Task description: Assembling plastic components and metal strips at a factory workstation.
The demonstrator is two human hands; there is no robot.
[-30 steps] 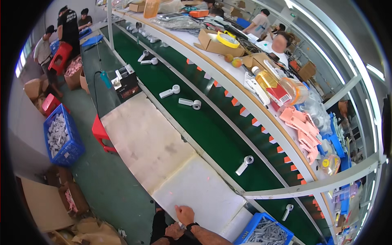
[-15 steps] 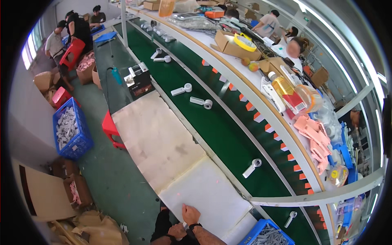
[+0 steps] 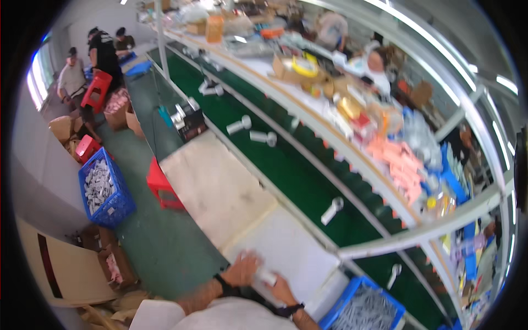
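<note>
Over the near edge of the white work surface (image 3: pixel 297 242), my left hand (image 3: pixel 242 268) is raised and smeared by motion. Its fingers look spread, but what they touch is unclear. Just to the right, my right hand (image 3: pixel 283 290) has its fingers closed around a small white plastic piece (image 3: pixel 267 276), whose shape is blurred. Dark bands circle both wrists. Beside my right forearm stands a blue crate (image 3: pixel 334 308) filled with many slim grey parts (image 3: pixel 366 311).
A green conveyor belt (image 3: pixel 297 176) runs beyond the table, carrying white ring-headed handles (image 3: pixel 332 211). A white metal rail (image 3: pixel 407 245) crosses at right. At left are a red stool (image 3: pixel 163 184) and a blue basket (image 3: pixel 113 212) of white parts. People (image 3: pixel 104 52) stand far off.
My hands, together near the table edge before, are now apart, the left one forward. The white piece now shows in the right hand. The whole view has shifted and blurred.
</note>
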